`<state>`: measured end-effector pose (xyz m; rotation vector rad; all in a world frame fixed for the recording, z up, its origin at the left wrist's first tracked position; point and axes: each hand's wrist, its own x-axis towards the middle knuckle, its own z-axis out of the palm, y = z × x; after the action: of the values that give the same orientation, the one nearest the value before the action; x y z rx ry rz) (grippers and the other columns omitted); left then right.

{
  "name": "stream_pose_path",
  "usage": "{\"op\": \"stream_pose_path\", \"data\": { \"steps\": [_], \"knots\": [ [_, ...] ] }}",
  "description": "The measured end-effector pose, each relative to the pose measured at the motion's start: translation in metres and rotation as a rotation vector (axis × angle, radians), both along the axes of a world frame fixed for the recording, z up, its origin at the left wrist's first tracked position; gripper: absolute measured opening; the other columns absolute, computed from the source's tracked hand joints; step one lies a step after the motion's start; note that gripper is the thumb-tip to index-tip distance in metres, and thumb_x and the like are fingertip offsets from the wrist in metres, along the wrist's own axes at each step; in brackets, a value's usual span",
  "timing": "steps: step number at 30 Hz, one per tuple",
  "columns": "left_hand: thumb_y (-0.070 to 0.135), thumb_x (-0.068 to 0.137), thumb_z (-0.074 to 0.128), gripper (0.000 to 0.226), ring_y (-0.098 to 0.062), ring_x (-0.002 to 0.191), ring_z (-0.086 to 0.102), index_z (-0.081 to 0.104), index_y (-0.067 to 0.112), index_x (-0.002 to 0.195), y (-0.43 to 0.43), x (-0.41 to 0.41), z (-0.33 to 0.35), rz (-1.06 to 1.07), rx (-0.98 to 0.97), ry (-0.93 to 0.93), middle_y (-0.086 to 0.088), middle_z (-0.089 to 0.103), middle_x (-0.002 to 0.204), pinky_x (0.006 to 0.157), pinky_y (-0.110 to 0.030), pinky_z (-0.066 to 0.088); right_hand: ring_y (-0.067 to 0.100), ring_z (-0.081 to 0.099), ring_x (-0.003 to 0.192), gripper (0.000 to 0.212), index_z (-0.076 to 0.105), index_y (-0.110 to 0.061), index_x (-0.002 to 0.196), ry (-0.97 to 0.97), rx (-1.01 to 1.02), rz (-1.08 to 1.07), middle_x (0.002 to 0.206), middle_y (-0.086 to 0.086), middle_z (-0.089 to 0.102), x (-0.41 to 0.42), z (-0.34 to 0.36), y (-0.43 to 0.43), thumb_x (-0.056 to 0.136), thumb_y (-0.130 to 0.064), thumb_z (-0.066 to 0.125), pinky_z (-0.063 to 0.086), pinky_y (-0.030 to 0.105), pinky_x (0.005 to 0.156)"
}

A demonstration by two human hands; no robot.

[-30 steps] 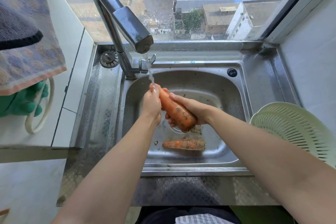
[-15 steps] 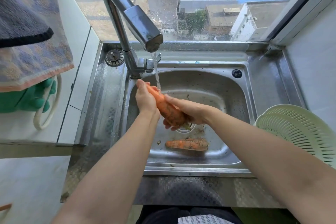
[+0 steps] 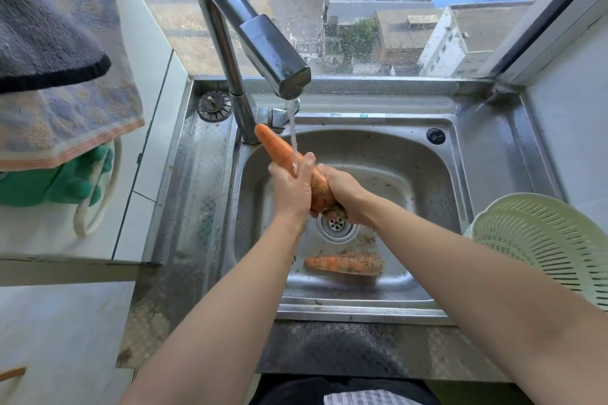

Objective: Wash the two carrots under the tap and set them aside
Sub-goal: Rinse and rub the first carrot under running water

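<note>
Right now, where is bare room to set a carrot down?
Steel ledge left of the basin, beside the tap; steel strip right of the basin, behind the colander. Crowded: basin centre, with left hand, right hand, held carrot, second carrot.

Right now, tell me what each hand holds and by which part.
One carrot, in both hands: the left hand grips its middle, the right hand its thick lower end. The other carrot lies unheld.

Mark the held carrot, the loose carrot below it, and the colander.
held carrot (image 3: 276,149), head view, bare upper half.
loose carrot (image 3: 343,264), head view, mid-body.
colander (image 3: 539,240), head view, slotted wall.
</note>
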<state>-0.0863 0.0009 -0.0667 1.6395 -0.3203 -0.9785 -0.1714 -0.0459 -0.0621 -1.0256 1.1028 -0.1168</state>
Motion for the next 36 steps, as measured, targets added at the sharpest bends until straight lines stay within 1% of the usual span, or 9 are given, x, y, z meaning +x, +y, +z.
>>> {"op": "stream_pose_path", "data": {
  "steps": [5,10,14,18,20,23,28,34,36],
  "knots": [
    [0.091,0.066,0.031,0.103,-0.025,0.113,0.062,0.052,0.013,0.130,-0.008,0.007,0.012,0.097,0.071,0.093,-0.010,0.064,0.123,0.101,-0.047,0.048,0.024,0.054,0.042,0.027,0.054,-0.011,0.087,-0.042,0.064,-0.043,0.054,0.014,0.059,0.002,0.005,0.005,0.102,-0.021,0.033,0.027,0.017,0.031],
    [0.035,0.095,0.059,0.050,-0.025,0.110,0.061,0.040,0.003,0.129,0.002,0.002,0.002,-0.089,0.050,-0.016,-0.011,0.059,0.116,0.098,-0.048,0.050,0.024,0.054,0.043,0.036,0.055,-0.009,0.089,0.013,0.071,-0.060,0.058,0.016,0.060,0.002,0.004,0.002,0.104,-0.031,0.030,0.028,0.017,0.030],
    [0.060,0.095,0.037,0.070,-0.027,0.117,0.058,0.042,0.004,0.136,-0.003,0.008,0.005,0.033,0.126,0.079,-0.013,0.058,0.127,0.101,-0.045,0.047,0.023,0.055,0.040,0.043,0.053,-0.009,0.085,0.047,0.065,-0.074,0.056,0.017,0.061,0.004,0.004,0.009,0.106,-0.033,0.024,0.028,0.017,0.030],
    [0.029,0.096,0.059,0.071,-0.021,0.117,0.055,0.015,0.012,0.150,0.015,-0.005,0.008,-0.255,0.048,0.069,-0.006,0.049,0.133,0.084,-0.029,0.053,0.021,0.052,0.039,0.035,0.054,-0.010,0.084,0.100,0.034,-0.140,0.047,0.010,0.056,0.005,0.003,0.007,0.102,-0.030,0.030,0.029,0.018,0.033],
    [0.025,0.097,0.057,0.059,-0.027,0.112,0.060,0.026,0.006,0.143,0.016,-0.004,0.006,-0.232,0.069,0.044,-0.013,0.054,0.127,0.076,-0.030,0.055,0.021,0.053,0.039,0.038,0.054,-0.009,0.087,0.124,0.041,-0.151,0.048,0.012,0.057,0.005,0.002,0.008,0.103,-0.032,0.028,0.030,0.017,0.033],
    [0.042,0.101,0.042,0.051,-0.031,0.116,0.059,0.039,0.001,0.132,0.003,0.003,0.004,-0.034,0.163,0.029,-0.016,0.057,0.128,0.097,-0.046,0.050,0.022,0.054,0.040,0.038,0.052,-0.010,0.089,0.119,0.026,-0.126,0.052,0.014,0.058,0.009,0.004,0.012,0.104,-0.031,0.024,0.030,0.018,0.032],
    [0.033,0.093,0.056,0.054,-0.023,0.085,0.062,0.033,0.009,0.137,0.011,0.009,-0.003,-0.249,0.057,0.095,-0.018,0.059,0.114,0.049,-0.026,0.050,0.021,0.053,0.040,0.053,0.056,-0.002,0.087,0.140,0.020,-0.130,0.055,0.017,0.059,0.009,0.012,0.006,0.105,-0.038,0.022,0.031,0.018,0.033],
    [0.056,0.095,0.039,0.063,-0.034,0.097,0.067,0.048,0.003,0.128,-0.001,0.010,-0.008,-0.015,0.192,0.116,-0.017,0.065,0.112,0.069,-0.037,0.053,0.022,0.055,0.043,0.054,0.057,0.000,0.092,0.202,-0.030,-0.084,0.058,0.018,0.061,0.018,0.011,0.011,0.105,-0.036,0.018,0.036,0.022,0.037],
    [0.052,0.094,0.044,0.058,-0.029,0.081,0.066,0.046,0.004,0.126,0.004,0.013,-0.009,-0.101,0.124,0.133,-0.015,0.064,0.102,0.053,-0.030,0.050,0.024,0.055,0.047,0.057,0.057,0.000,0.086,0.222,-0.037,-0.086,0.058,0.018,0.061,0.019,0.012,0.010,0.105,-0.037,0.017,0.037,0.022,0.038]
  ]
}}
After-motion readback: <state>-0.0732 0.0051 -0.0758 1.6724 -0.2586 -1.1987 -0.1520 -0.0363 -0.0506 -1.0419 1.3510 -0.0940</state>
